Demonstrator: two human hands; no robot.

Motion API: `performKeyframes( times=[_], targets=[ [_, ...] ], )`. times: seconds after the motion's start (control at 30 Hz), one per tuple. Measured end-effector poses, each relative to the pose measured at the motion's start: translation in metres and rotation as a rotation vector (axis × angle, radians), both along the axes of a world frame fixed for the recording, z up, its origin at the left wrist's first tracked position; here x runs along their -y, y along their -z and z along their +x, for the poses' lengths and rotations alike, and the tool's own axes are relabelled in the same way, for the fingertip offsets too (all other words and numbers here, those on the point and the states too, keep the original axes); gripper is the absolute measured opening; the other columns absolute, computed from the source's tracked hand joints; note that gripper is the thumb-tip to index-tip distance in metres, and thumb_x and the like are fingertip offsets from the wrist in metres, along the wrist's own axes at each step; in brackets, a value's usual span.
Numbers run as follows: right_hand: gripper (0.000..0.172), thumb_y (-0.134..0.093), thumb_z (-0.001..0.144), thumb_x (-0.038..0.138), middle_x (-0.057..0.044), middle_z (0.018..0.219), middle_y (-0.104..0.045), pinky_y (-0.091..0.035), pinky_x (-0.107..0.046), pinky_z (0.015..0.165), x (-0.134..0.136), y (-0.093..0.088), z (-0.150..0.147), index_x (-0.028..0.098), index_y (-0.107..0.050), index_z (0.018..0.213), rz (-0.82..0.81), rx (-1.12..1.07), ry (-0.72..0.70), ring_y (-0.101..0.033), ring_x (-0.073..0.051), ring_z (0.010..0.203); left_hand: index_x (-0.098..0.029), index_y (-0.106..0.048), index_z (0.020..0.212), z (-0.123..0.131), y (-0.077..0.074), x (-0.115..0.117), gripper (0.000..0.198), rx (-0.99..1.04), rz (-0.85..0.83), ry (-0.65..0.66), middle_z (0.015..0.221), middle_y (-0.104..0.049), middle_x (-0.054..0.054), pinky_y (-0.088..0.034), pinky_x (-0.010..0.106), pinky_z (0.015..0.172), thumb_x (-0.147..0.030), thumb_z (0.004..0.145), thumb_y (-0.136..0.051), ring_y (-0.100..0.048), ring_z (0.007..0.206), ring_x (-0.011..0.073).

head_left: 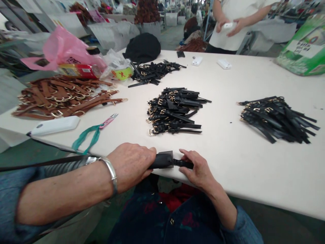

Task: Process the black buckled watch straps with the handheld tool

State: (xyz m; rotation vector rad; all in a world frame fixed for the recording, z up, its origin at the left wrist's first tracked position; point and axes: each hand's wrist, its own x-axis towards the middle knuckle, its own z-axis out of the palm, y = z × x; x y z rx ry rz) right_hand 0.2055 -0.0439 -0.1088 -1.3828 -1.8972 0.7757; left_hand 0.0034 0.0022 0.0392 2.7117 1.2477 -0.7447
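A green woven sack [303, 51] stands at one o'clock and a pink plastic bag [68, 51] at ten, contents hidden. At six, on the white table's [228, 173] edge, the left hand [130, 166] and right hand [196, 171] grip a black leather strap [164, 160].

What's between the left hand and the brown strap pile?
In the head view, pink thread snips on a green cord lie on the white table, between the left hand and the brown leather straps.
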Motion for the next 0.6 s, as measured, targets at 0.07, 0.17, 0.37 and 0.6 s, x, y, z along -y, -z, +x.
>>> performKeyframes(
  times=[0.07, 0.17, 0.37, 0.6],
  targets=[
    [0.06, -0.062, 0.066, 0.013, -0.003, 0.088, -0.058, -0.043, -0.035, 0.076, 0.0, 0.001, 0.0, 0.024, -0.046, 0.122, 0.01, -0.009, 0.008, -0.051, -0.019, 0.083, -0.019, -0.052, 0.087, 0.005, 0.007, 0.001, 0.019, 0.031, 0.019, 0.006, 0.076, -0.066, 0.008, -0.045, 0.036, 0.056, -0.034, 0.077, -0.046, -0.063, 0.068, 0.0273],
    [0.06, -0.062, 0.066, 0.013, -0.003, 0.089, -0.059, -0.043, -0.034, 0.077, 0.0, 0.001, 0.001, 0.023, -0.045, 0.122, 0.029, -0.014, 0.024, -0.052, -0.019, 0.083, -0.019, -0.052, 0.087, 0.01, 0.014, 0.001, 0.02, 0.071, 0.024, 0.011, 0.076, -0.066, 0.008, -0.045, 0.036, 0.056, -0.035, 0.077, -0.046, -0.063, 0.068, 0.0276],
    [0.057, -0.063, 0.066, 0.015, -0.003, 0.088, -0.058, -0.044, -0.034, 0.077, 0.001, 0.0, 0.0, 0.024, -0.047, 0.121, 0.029, -0.004, 0.033, -0.052, -0.018, 0.083, -0.019, -0.052, 0.088, -0.015, 0.012, -0.001, 0.027, 0.039, -0.018, -0.057, 0.079, -0.066, 0.009, -0.044, 0.036, 0.059, -0.043, 0.078, -0.045, -0.062, 0.072, 0.0276],
    [0.052, -0.063, 0.068, 0.015, -0.003, 0.086, -0.059, -0.044, -0.035, 0.077, -0.001, -0.002, -0.001, 0.023, -0.049, 0.118, 0.032, -0.003, 0.027, -0.052, -0.019, 0.082, -0.02, -0.052, 0.086, -0.027, 0.012, 0.006, 0.024, 0.015, -0.01, -0.088, 0.077, -0.066, 0.009, -0.043, 0.036, 0.058, -0.039, 0.08, -0.041, -0.062, 0.07, 0.0276]
  ],
)
